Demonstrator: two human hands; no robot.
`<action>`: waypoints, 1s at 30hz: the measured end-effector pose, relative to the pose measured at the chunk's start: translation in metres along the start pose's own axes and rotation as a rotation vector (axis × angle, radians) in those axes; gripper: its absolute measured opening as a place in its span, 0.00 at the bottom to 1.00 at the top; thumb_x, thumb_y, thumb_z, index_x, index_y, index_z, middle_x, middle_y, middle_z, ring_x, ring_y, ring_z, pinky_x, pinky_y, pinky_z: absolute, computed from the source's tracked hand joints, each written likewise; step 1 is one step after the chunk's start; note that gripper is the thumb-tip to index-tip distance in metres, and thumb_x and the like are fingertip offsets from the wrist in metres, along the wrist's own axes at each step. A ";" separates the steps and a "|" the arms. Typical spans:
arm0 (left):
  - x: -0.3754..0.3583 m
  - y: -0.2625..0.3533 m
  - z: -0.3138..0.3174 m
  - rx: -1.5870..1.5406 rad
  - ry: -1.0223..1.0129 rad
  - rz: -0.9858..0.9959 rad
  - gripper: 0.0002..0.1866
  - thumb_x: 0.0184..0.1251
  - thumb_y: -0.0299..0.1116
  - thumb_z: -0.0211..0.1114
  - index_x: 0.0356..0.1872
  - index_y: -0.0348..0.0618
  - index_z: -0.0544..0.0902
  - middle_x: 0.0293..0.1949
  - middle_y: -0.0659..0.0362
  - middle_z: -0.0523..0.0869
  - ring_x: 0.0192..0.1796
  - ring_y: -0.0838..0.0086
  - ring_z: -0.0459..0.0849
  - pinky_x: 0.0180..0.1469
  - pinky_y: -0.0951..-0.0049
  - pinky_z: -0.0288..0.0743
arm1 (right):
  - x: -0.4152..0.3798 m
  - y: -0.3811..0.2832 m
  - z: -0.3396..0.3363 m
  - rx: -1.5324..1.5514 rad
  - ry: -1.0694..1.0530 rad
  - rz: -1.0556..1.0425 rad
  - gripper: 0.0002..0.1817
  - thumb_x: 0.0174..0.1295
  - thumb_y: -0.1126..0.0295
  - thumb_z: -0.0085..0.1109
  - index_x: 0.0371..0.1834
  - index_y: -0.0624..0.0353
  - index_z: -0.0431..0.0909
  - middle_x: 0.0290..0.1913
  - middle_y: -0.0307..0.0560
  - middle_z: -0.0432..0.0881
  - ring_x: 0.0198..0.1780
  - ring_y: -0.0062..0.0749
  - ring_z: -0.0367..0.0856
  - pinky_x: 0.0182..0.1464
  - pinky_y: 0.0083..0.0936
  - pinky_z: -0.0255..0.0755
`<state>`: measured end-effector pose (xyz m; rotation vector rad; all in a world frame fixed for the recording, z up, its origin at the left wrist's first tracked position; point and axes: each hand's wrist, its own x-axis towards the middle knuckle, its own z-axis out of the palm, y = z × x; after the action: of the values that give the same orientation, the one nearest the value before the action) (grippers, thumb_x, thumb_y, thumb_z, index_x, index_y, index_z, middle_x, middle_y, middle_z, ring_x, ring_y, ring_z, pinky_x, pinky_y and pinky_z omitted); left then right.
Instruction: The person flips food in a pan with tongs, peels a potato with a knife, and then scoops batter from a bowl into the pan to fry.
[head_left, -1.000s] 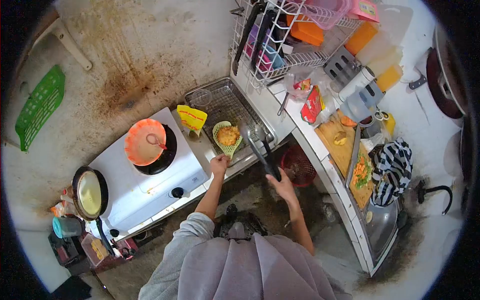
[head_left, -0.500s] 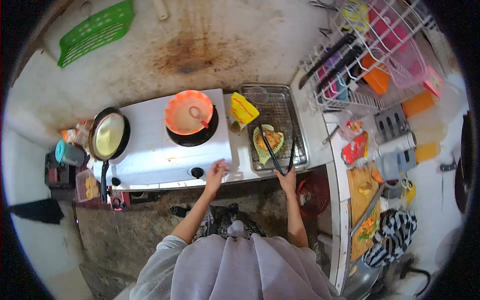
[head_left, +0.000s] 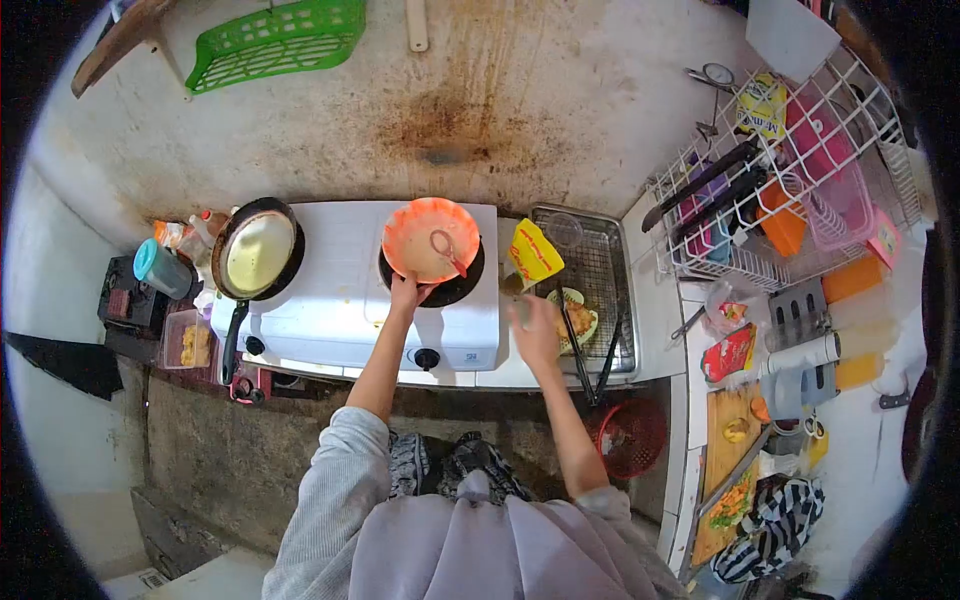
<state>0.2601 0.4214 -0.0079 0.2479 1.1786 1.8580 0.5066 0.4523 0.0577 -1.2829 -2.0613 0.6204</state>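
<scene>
An orange bowl [head_left: 408, 232] of pale batter, with a red-handled spoon [head_left: 455, 262] in it, sits over the right burner. My left hand [head_left: 408, 291] grips the bowl's near rim. Between the stove and the metal tray, my right hand [head_left: 536, 335] is raised, blurred by motion, its fingers hard to make out. Just right of it, black tongs [head_left: 606, 362] lie on the wire-racked tray [head_left: 627, 290]. Fried food [head_left: 577, 320] rests in a pale green strainer there. A yellow packet [head_left: 535, 252] stands beside the tray.
A frying pan [head_left: 295, 262] holding a pale yellow round is on the left burner. Left of the stove are a lidded jug [head_left: 168, 275] and a food tub [head_left: 186, 340]. At the right are a white dish rack [head_left: 690, 262] and a cutting board [head_left: 722, 440] with chopped vegetables.
My left hand has moved up to the bowl and taken hold of its rim. The right hand has let go of the tongs, which now lie on the tray, and moved left.
</scene>
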 end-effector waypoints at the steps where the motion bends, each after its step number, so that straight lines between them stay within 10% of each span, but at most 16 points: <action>1: -0.007 0.009 0.007 0.035 -0.022 -0.001 0.18 0.62 0.34 0.48 0.49 0.35 0.61 0.46 0.44 0.70 0.38 0.57 0.80 0.35 0.69 0.80 | 0.013 -0.016 0.013 0.016 -0.051 -0.006 0.22 0.51 0.58 0.56 0.42 0.63 0.69 0.40 0.53 0.72 0.44 0.43 0.71 0.46 0.31 0.64; 8: -0.045 0.005 0.014 0.228 0.122 0.022 0.15 0.60 0.28 0.47 0.45 0.40 0.54 0.42 0.50 0.67 0.35 0.67 0.77 0.27 0.72 0.77 | 0.060 -0.055 0.064 -0.043 -0.302 0.035 0.18 0.49 0.61 0.57 0.37 0.63 0.70 0.23 0.55 0.78 0.32 0.47 0.78 0.34 0.38 0.71; 13: -0.089 0.010 0.003 0.022 0.118 -0.062 0.17 0.60 0.23 0.45 0.45 0.43 0.49 0.50 0.47 0.61 0.46 0.61 0.74 0.42 0.65 0.77 | 0.042 -0.082 0.039 -0.264 -0.304 -0.158 0.21 0.45 0.61 0.60 0.39 0.61 0.69 0.26 0.56 0.78 0.30 0.48 0.78 0.32 0.38 0.71; 22: -0.164 0.033 -0.012 0.163 0.182 -0.030 0.17 0.58 0.22 0.45 0.44 0.44 0.50 0.50 0.50 0.62 0.48 0.65 0.73 0.42 0.69 0.77 | 0.025 -0.096 0.031 -0.274 -0.590 -0.168 0.20 0.44 0.62 0.60 0.39 0.62 0.70 0.29 0.57 0.78 0.33 0.51 0.77 0.36 0.39 0.70; 30: -0.199 0.064 -0.044 0.158 0.196 0.051 0.18 0.60 0.24 0.45 0.48 0.44 0.50 0.52 0.51 0.63 0.49 0.65 0.73 0.43 0.70 0.76 | 0.025 -0.167 0.012 -0.603 -0.565 -0.640 0.09 0.47 0.66 0.50 0.21 0.59 0.77 0.22 0.55 0.77 0.27 0.43 0.79 0.34 0.37 0.68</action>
<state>0.3129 0.2316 0.0753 0.1881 1.4686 1.8681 0.3875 0.4049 0.1678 -0.6600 -3.0882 0.0452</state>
